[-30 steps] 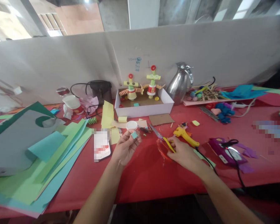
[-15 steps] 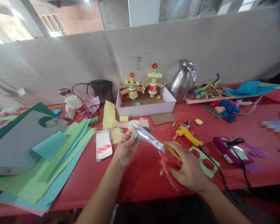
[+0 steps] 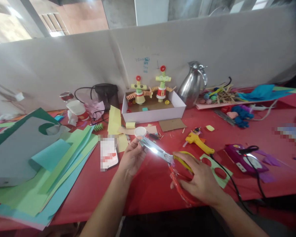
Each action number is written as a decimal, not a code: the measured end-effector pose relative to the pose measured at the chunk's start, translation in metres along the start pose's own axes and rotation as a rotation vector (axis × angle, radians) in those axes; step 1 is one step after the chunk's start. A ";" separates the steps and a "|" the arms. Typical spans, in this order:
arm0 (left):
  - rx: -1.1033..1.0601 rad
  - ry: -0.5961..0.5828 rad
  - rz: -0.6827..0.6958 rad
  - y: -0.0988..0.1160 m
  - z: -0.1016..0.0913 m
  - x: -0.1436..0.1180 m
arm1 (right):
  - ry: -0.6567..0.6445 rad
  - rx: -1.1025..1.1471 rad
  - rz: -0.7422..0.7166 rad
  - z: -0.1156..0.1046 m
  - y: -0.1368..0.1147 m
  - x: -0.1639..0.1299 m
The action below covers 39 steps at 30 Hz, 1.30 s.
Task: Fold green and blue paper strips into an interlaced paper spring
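My right hand (image 3: 202, 179) grips a pair of scissors (image 3: 155, 151) by its handles, one loop yellow and the other red and wrapped in clear tape. The blades point up and left to my left hand (image 3: 133, 158). Pinched between that hand's thumb and fingers is a small teal paper piece, mostly hidden behind the blade tips. Just beyond the fingertips, a round white lid-like disc (image 3: 140, 131) lies on the red-covered table (image 3: 153, 194). Whether the blades touch the teal piece I cannot tell.
Two paper figures stand in a white shallow box (image 3: 154, 115). A steel jug (image 3: 191, 85) is beside it. On the right lie a yellow glue gun (image 3: 199, 143), green paper with holes (image 3: 220, 176) and a purple corded device (image 3: 246, 161). A phone (image 3: 109, 153) and green paper sheets (image 3: 71, 164) lie left.
The scissor blades have closed together, and their tips now cover most of the teal piece. My left hand has shifted slightly left, while the right hand stays in nearly the same place.
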<state>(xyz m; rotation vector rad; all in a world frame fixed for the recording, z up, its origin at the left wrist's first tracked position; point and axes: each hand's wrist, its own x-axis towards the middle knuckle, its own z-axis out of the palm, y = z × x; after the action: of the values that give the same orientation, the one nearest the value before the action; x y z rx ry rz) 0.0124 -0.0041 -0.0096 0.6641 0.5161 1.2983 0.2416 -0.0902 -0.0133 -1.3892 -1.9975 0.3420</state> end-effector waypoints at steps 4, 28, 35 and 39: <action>0.015 0.013 0.005 0.000 -0.002 0.000 | 0.007 0.058 -0.023 0.000 -0.001 0.001; -0.019 -0.042 -0.001 0.003 0.002 -0.001 | -0.089 0.291 0.123 -0.006 -0.010 0.000; 0.009 -0.062 0.007 0.004 0.004 -0.002 | -0.052 0.226 0.350 0.002 -0.002 0.005; 0.093 -0.059 -0.013 0.002 0.004 -0.002 | -0.070 -0.133 0.414 0.007 0.010 0.021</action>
<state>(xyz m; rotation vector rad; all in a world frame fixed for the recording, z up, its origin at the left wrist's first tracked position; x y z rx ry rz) 0.0126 -0.0066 -0.0054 0.7729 0.5338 1.2449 0.2401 -0.0661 -0.0166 -1.9019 -1.8019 0.4516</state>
